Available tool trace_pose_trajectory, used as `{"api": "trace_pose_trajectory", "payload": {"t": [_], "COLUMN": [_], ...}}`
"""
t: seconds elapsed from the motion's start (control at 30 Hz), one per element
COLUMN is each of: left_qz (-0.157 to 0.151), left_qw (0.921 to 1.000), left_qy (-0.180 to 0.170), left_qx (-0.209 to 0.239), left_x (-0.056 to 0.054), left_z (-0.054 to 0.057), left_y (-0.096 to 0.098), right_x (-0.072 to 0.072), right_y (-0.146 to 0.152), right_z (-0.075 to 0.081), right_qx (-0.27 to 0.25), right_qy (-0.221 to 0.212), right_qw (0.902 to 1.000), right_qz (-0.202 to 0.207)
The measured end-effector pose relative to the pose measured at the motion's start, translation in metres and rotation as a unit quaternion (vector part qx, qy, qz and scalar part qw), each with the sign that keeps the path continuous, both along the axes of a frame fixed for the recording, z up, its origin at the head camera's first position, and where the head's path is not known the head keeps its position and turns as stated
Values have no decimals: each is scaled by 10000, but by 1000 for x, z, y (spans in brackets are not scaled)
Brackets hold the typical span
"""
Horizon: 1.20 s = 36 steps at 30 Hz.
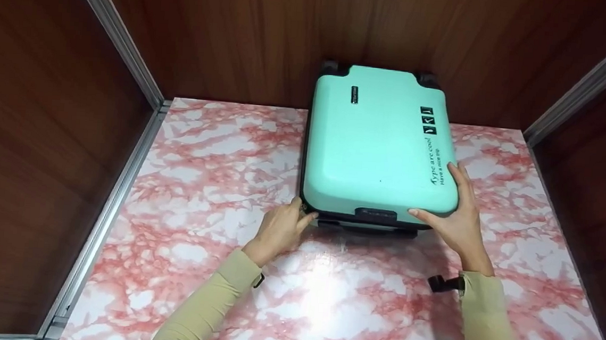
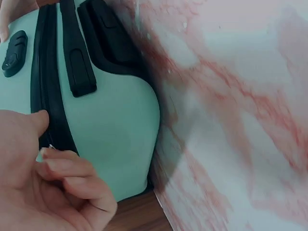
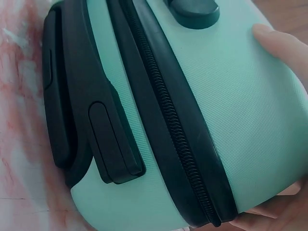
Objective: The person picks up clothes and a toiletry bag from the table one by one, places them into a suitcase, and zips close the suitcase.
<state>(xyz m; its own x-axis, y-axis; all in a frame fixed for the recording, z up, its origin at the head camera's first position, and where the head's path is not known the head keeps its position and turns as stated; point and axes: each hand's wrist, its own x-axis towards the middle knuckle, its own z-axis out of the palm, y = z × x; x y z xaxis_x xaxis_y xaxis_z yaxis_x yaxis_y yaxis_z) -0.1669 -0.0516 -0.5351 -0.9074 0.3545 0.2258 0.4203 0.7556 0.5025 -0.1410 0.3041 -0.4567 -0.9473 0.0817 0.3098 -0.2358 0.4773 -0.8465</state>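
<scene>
A mint-green hard-shell suitcase [image 1: 374, 143] lies flat, its wheeled end towards the back wall. At its near left corner my left hand [image 1: 280, 227] pinches a small metal zipper pull [image 2: 51, 147] between thumb and curled fingers. The black zipper [image 3: 173, 125] runs round the shell's edge; its teeth look closed along the part by the right hand. My right hand [image 1: 459, 223] grips the near right corner, thumb on the near end and fingers along the right side. Between the hands are a black lock [image 1: 375, 213] and a carry handle [image 2: 81, 72] below it.
Under the suitcase is a red-and-white marbled surface [image 1: 200, 184]. Brown wood-grain panels enclose it: a back wall [image 1: 237, 37], a left wall [image 1: 43, 146] and a right wall [image 1: 596, 174], with metal strips at the corners. The suitcase's black wheels [image 1: 427, 80] are close to the back wall.
</scene>
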Motion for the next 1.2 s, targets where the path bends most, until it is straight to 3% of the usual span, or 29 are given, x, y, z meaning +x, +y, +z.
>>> {"api": "trace_pose_trajectory", "payload": {"t": [0.33, 0.5, 0.57, 0.7, 0.77, 0.9, 1.03, 1.13, 1.2], "left_qz": [-183, -261, -581, -1033, -1116, -1198, -1279, -1259, -1270], "left_qw": [9895, 9818, 9795, 9787, 9820, 9893, 9899, 9896, 9902], "left_qy": [1422, 1878, 1925, 1764, 1516, 800, -46, -241, -137], "left_qx": [172, 97, 111, 173, 163, -229, -612, -650, -561], "left_x": [-4, 4, 7, 14, 17, 22, 26, 27, 27], "left_z": [-14, -16, -16, -17, -13, -6, 3, 7, 8], "left_y": [-3, 3, 9, 21, 28, 48, 78, 100, 111], "right_x": [2, -4, -8, -13, -14, -15, -14, -12, -10], "right_y": [-2, 9, 15, 16, 15, 13, 12, 13, 17], "right_z": [-2, -21, -31, -44, -45, -44, -44, -43, -41], "right_qx": [128, 192, 267, 377, 366, 387, 375, 395, 371], "right_qy": [81, 266, 354, 433, 504, 632, 686, 731, 710], "right_qw": [9999, 9994, 9988, 9981, 9979, 9969, 9966, 9961, 9963], "right_qz": [-32, -123, -210, -202, -189, -246, -259, -291, -325]}}
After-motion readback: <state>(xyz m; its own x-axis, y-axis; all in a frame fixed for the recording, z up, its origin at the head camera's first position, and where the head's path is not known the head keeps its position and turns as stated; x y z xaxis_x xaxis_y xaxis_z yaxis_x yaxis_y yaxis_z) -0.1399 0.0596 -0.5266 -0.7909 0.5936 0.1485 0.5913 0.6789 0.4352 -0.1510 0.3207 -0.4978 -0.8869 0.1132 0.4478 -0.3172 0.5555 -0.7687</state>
